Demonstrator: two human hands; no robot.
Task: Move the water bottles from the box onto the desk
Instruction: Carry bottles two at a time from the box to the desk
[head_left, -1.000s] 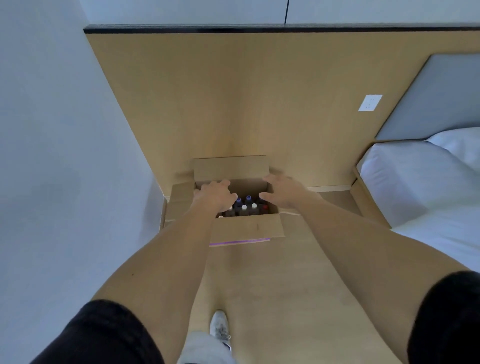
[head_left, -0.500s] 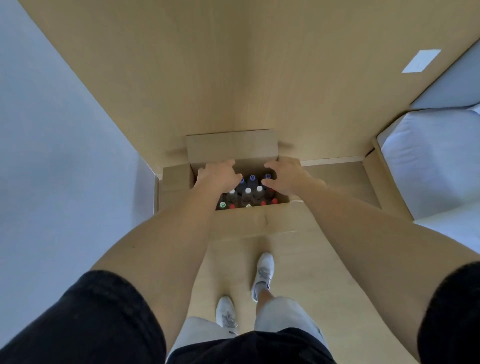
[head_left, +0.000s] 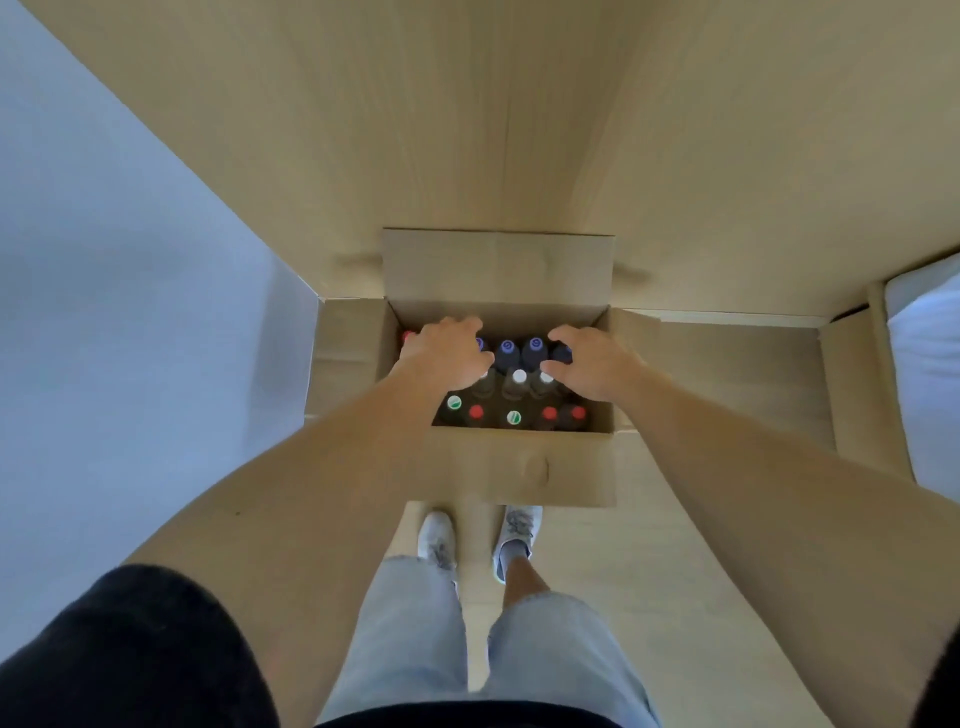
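Observation:
An open cardboard box (head_left: 519, 467) stands on the wooden floor against the wood-panelled wall, its flaps folded out. Inside stand several water bottles (head_left: 518, 382) seen from above, with blue, white, red and green caps. My left hand (head_left: 447, 356) lies over the bottles at the back left with its fingers curled down; what it holds is hidden. My right hand (head_left: 589, 364) is at the back right, index finger and thumb curled round the dark top of a bottle (head_left: 562, 355). No desk is in view.
A white wall (head_left: 130, 312) runs close along the left side of the box. A bed (head_left: 924, 374) with white bedding and a wooden frame sits at the right. My two feet in white shoes (head_left: 478, 540) stand just in front of the box.
The view has tipped down and come closer over the box. Both hands have stayed inside it, over the back rows of bottles, and sunk slightly lower.

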